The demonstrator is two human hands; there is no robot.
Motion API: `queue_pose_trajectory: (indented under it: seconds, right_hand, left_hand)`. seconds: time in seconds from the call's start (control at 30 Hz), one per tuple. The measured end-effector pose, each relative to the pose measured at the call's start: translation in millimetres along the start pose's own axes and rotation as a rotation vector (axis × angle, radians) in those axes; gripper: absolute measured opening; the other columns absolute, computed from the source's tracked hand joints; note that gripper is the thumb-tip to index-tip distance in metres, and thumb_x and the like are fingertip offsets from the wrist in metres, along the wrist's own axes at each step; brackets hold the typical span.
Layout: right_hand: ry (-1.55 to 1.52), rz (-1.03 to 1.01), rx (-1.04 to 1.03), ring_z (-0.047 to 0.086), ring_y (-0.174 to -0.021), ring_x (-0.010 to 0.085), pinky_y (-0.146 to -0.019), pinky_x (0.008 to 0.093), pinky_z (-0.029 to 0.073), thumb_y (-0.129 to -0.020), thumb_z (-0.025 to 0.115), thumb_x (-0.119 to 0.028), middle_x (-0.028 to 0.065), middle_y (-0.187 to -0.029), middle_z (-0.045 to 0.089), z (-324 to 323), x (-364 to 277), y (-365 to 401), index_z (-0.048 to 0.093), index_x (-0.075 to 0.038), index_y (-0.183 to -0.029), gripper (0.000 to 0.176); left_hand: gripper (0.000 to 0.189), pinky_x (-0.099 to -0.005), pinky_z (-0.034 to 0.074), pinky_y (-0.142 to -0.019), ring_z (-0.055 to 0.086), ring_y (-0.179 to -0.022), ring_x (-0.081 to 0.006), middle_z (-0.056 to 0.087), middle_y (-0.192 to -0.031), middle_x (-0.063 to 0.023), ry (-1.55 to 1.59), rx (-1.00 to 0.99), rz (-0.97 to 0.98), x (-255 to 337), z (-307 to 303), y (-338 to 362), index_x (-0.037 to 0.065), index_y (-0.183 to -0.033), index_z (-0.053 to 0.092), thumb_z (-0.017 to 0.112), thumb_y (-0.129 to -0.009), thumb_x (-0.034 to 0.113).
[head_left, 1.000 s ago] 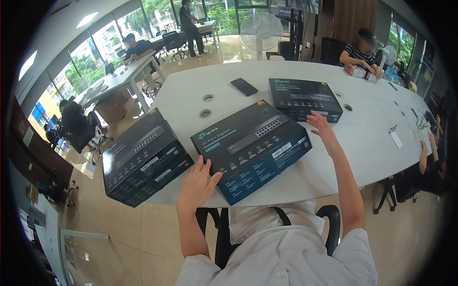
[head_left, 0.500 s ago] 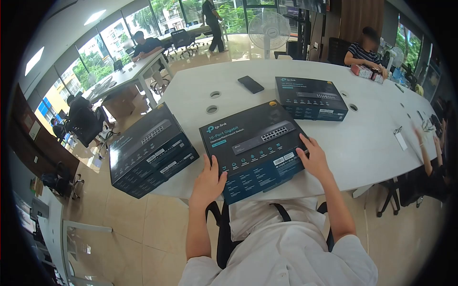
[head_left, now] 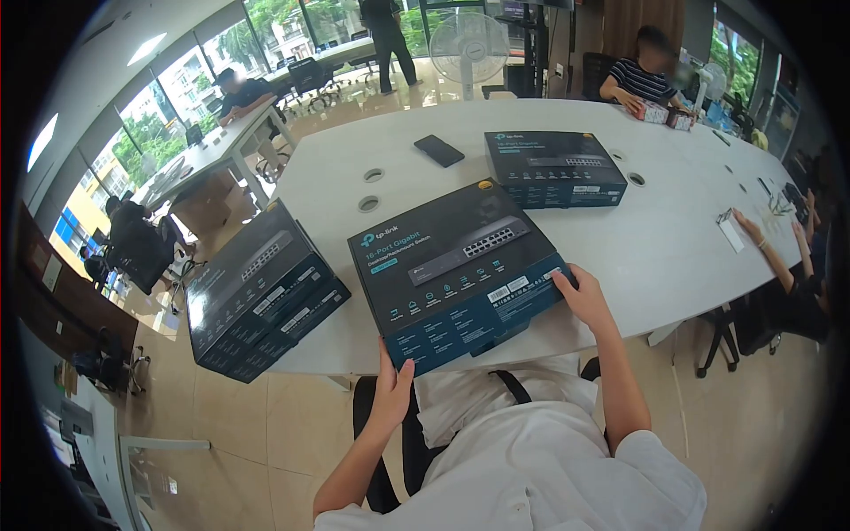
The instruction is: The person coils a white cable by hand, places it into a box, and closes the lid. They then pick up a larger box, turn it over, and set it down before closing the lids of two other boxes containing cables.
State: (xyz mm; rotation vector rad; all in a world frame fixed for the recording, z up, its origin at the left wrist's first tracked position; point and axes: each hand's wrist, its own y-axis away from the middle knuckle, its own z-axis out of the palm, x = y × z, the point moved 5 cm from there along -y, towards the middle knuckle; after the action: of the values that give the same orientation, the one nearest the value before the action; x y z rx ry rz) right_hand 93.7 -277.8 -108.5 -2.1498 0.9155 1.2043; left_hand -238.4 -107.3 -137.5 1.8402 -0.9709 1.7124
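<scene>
In front of me at the near edge of the white table [head_left: 655, 265] is a dark tp-link network switch box [head_left: 443, 265], its printed top facing up. My left hand [head_left: 390, 396] grips its lower left corner, with the thumb on the front side and the other fingers partly hidden. My right hand [head_left: 584, 299] holds the right end, thumb against the front right corner. Two similar boxes [head_left: 257, 296] are stacked to the left, set at an angle. Behind and to the right lies another switch box [head_left: 558, 166].
A black phone [head_left: 439, 150] lies beyond the boxes, near round table holes. At the far right, a person [head_left: 645, 75] handles small red boxes [head_left: 653, 112]. Another person's hands [head_left: 753, 228] are near a white card [head_left: 730, 234] at the right edge. A fan [head_left: 467, 49] stands behind the table.
My left hand has slid down from the box's left front side to its lower left corner. My right hand stays at the right end. The view has shifted slightly.
</scene>
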Motion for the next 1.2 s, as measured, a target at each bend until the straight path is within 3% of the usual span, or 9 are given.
queue_pose_trajectory:
  seconds: [0.13,0.23,0.47,0.67,0.77,0.93,1.07,1.1,1.2]
  right_hand:
    - [-0.055,0.12,-0.047,0.064,-0.078,0.0211,-0.073,0.0325,0.049,-0.095,0.06,-0.033,0.0152,-0.085,0.068,-2,-7,3,0.064,0.004,-0.109,0.04]
    - [0.094,0.088,-0.027,0.064,-0.078,0.0214,-0.072,0.0329,0.049,-0.095,0.059,-0.034,0.0152,-0.084,0.068,-2,-7,1,0.063,0.004,-0.107,0.04]
    - [-0.027,-0.039,0.049,0.063,-0.091,0.0246,-0.084,0.0327,0.048,-0.097,0.055,-0.034,0.0176,-0.101,0.068,8,1,2,0.058,0.004,-0.119,0.044]
    - [-0.043,-0.096,0.018,0.06,-0.11,0.0282,-0.098,0.0353,0.043,-0.098,0.053,-0.03,0.0208,-0.119,0.062,17,19,-11,0.044,0.003,-0.137,0.051]
    - [-0.05,-0.213,0.026,0.058,-0.115,0.0287,-0.101,0.0361,0.041,-0.098,0.053,-0.028,0.021,-0.124,0.06,20,28,-18,0.04,0.004,-0.14,0.054]
    - [-0.19,-0.156,-0.08,0.058,-0.115,0.0271,-0.1,0.0352,0.043,-0.097,0.056,-0.026,0.02,-0.124,0.06,23,22,-18,0.042,0.004,-0.139,0.053]
    - [-0.093,-0.173,-0.02,0.065,-0.102,0.028,-0.091,0.0361,0.049,-0.095,0.059,-0.024,0.0213,-0.111,0.066,19,18,-16,0.051,0.002,-0.133,0.047]
    - [-0.144,-0.185,0.009,0.066,-0.095,0.0319,-0.086,0.038,0.05,-0.094,0.06,-0.026,0.0221,-0.105,0.067,16,8,-11,0.053,0.001,-0.13,0.046]
    - [-0.06,-0.212,0.076,0.065,-0.094,0.0356,-0.084,0.0392,0.049,-0.095,0.058,-0.026,0.0218,-0.103,0.067,-2,-23,2,0.054,0.0,-0.128,0.043]
  left_hand:
    - [0.073,-0.031,0.022,-0.114,0.029,-0.139,-0.0193,0.022,-0.155,-0.0146,0.146,-0.047,-0.008,1,1,-4,0.0,-0.154,-0.003,0.044,-0.099,0.007]
    - [0.074,-0.0304,0.021,-0.114,0.028,-0.139,-0.0193,0.021,-0.155,-0.0145,0.194,-0.049,-0.016,1,1,-6,0.001,-0.154,-0.005,0.044,-0.099,0.006]
    - [0.077,-0.0304,0.018,-0.115,0.024,-0.141,-0.0212,0.014,-0.158,-0.0175,0.116,0.079,-0.125,8,6,2,0.0,-0.152,-0.012,0.043,-0.099,0.006]
    - [0.079,-0.0319,0.018,-0.115,0.024,-0.143,-0.0271,0.009,-0.159,-0.0227,-0.087,0.042,0.017,-3,5,-1,-0.004,-0.15,-0.016,0.044,-0.1,0.007]
    - [0.079,-0.0321,0.019,-0.115,0.026,-0.142,-0.0282,0.013,-0.158,-0.0236,-0.171,0.074,0.039,-3,2,-4,-0.004,-0.15,-0.013,0.046,-0.098,0.005]
    - [0.078,-0.0314,0.035,-0.106,0.047,-0.127,-0.0231,0.042,-0.142,-0.0187,-0.131,0.208,0.151,-11,-5,-8,-0.002,-0.153,0.008,0.057,-0.093,0.001]
    - [0.075,-0.0335,0.042,-0.101,0.058,-0.115,-0.0235,0.057,-0.128,-0.0219,-0.207,0.295,0.217,1,-10,-11,-0.01,-0.148,0.023,0.064,-0.085,-0.003]
    - [0.072,-0.0335,0.042,-0.1,0.058,-0.114,-0.0234,0.058,-0.126,-0.0218,-0.214,0.317,0.234,7,-12,-11,-0.01,-0.147,0.026,0.063,-0.085,-0.001]
    - [0.062,-0.0341,0.043,-0.099,0.059,-0.111,-0.0234,0.061,-0.122,-0.0218,-0.252,0.384,0.327,33,-14,-11,-0.011,-0.143,0.035,0.059,-0.089,0.009]
